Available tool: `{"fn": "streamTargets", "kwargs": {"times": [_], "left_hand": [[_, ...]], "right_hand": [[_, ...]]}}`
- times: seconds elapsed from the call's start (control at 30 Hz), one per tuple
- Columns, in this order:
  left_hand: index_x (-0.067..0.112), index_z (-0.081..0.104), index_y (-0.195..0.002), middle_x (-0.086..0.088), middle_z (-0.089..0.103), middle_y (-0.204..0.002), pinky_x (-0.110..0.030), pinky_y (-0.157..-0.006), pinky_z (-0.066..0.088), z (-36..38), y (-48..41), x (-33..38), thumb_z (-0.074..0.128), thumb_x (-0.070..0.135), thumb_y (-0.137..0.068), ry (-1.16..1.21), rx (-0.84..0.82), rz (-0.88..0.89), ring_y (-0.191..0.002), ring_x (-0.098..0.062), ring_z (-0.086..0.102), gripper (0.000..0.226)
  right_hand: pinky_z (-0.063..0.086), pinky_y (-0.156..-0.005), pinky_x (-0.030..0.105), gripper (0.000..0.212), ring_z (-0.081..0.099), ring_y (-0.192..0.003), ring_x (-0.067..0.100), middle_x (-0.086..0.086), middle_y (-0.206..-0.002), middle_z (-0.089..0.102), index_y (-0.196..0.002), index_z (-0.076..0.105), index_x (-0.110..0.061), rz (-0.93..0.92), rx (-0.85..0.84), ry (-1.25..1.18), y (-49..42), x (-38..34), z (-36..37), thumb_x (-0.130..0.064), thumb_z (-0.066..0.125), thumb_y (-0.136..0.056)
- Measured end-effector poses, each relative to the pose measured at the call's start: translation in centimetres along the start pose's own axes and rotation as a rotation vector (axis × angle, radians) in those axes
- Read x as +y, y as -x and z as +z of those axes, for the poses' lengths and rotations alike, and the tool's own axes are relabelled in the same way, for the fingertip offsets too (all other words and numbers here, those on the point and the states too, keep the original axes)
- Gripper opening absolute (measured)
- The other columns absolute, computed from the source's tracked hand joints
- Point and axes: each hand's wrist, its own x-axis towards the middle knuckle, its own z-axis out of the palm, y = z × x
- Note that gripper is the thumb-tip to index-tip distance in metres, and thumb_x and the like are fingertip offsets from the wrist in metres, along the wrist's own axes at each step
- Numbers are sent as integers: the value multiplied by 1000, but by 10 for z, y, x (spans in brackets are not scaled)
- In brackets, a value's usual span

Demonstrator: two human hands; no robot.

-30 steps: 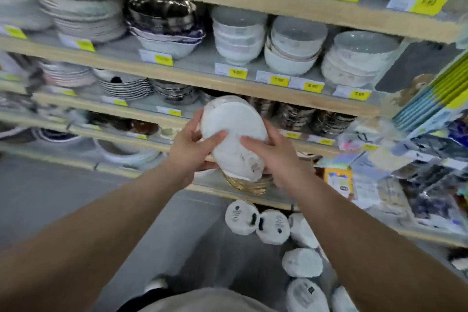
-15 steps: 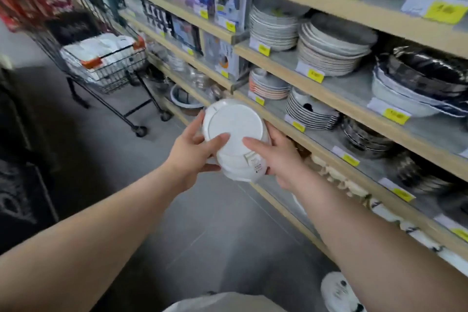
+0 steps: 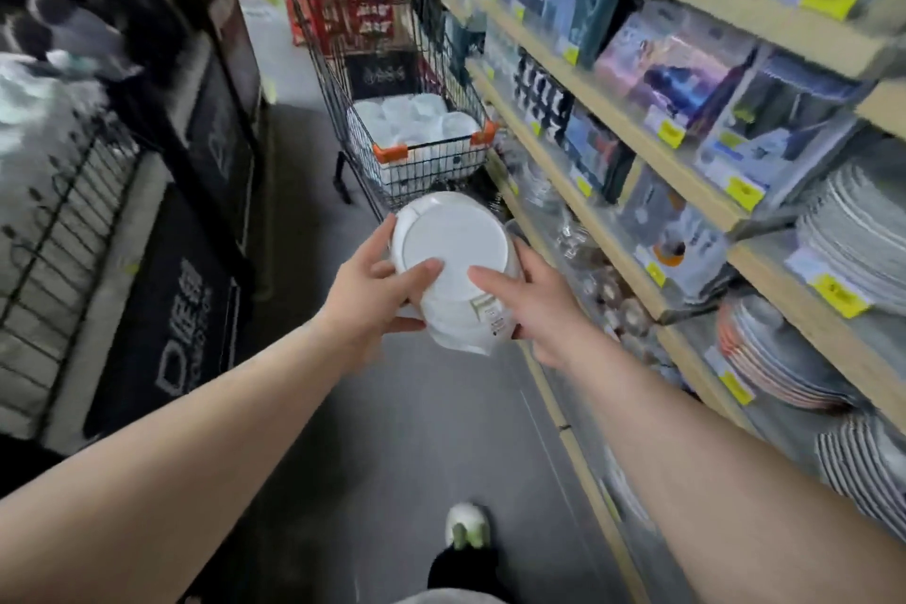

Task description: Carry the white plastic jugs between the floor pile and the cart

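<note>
Stack of white bowls (image 3: 453, 267) held upside down in mid-air over the aisle floor (image 3: 392, 456), flat base tilted up toward the camera, stack axis slanting down and back toward the body; barcode label on the lower right side. Left hand (image 3: 370, 304) curled round the left side, thumb across the base, fingers tucked under. Right hand (image 3: 532, 309) wrapped round the right side, thumb pressed on the base. Ahead, just beyond the bowls, a wire shopping cart (image 3: 412, 132) with orange corners, filled with more white dishes. To the right, shelves (image 3: 686, 182) with boxed goods, stacks of plates (image 3: 853, 235) and yellow price tags. Below, one white shoe (image 3: 466, 527) on the floor
</note>
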Motion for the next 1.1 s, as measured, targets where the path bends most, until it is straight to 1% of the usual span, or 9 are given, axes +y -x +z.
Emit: {"fn": "streamTargets", "kwargs": {"times": [0.07, 0.13, 0.2, 0.27, 0.4, 0.63, 0.8, 0.97, 1.1], "left_hand": [[74, 56, -86, 8, 74, -100, -52, -71, 59, -5, -33, 14, 88, 37, -58, 25, 43, 23, -89, -23, 73, 56], [74, 56, -88, 8, 74, -101, -53, -72, 59, -12, -68, 28, 88, 37, -58, 51, 103, 49, -91, -22, 73, 57], [66, 53, -112, 8, 74, -102, -53, -72, 59, -19, -103, 42, 87, 31, -66, 75, 149, 78, -92, -20, 73, 67], [49, 38, -141, 8, 74, -105, -53, -73, 59, -30, -135, 55, 85, 26, -73, 78, 203, 80, -93, -20, 72, 85], [40, 29, -149, 7, 73, -108, -52, -73, 59, -59, -199, 74, 84, 25, -73, 92, 255, 79, -97, -20, 71, 95], [37, 28, -150, 7, 73, -108, -46, -67, 60, -137, -338, 108, 83, 22, -75, 92, 234, 70, -96, -19, 71, 94], [36, 28, -150, 8, 73, -106, -43, -65, 60, -189, -441, 152, 82, 20, -76, 70, 177, 48, -93, -18, 72, 93], [40, 32, -147, 8, 74, -103, -43, -64, 60, -215, -538, 180, 83, 22, -75, 40, 132, 29, -90, -17, 73, 90], [41, 34, -146, 6, 74, -105, -48, -67, 60, -220, -625, 194, 84, 23, -73, 24, 91, 2, -92, -22, 72, 90]], "right_hand": [[55, -64, 28, 60, 69, -100, 14, -11, -111, 71, -129, 55, -38, -11, -61, 18, -47, -15, 4, -30, 81, -75], [57, -67, 29, 64, 68, -101, 14, -10, -113, 70, -132, 54, -37, -25, -111, 28, -94, -30, 9, -29, 81, -75], [58, -81, 37, 71, 67, -106, 16, -7, -117, 69, -135, 53, -34, -55, -147, 49, -138, -44, 17, -31, 83, -70], [55, -92, 43, 78, 65, -109, 16, -6, -120, 68, -135, 53, -32, -75, -182, 70, -178, -55, 27, -37, 82, -63], [50, -99, 43, 91, 61, -116, 15, -6, -126, 64, -139, 49, -30, -82, -226, 70, -255, -68, 53, -42, 83, -55], [56, -89, 34, 81, 64, -108, 8, -13, -118, 68, -133, 54, -33, -102, -212, 61, -398, -81, 118, -42, 82, -58], [53, -95, 39, 71, 60, -116, 15, -9, -124, 65, -137, 50, -30, -77, -151, 24, -497, -105, 161, -29, 81, -73], [56, -88, 40, 68, 63, -110, 14, -10, -119, 68, -129, 55, -37, -48, -114, 6, -585, -126, 176, -37, 80, -66], [56, -65, 24, 41, 68, -95, 6, -19, -103, 71, -106, 61, -48, -39, -74, -2, -662, -136, 172, -29, 79, -75]]}}
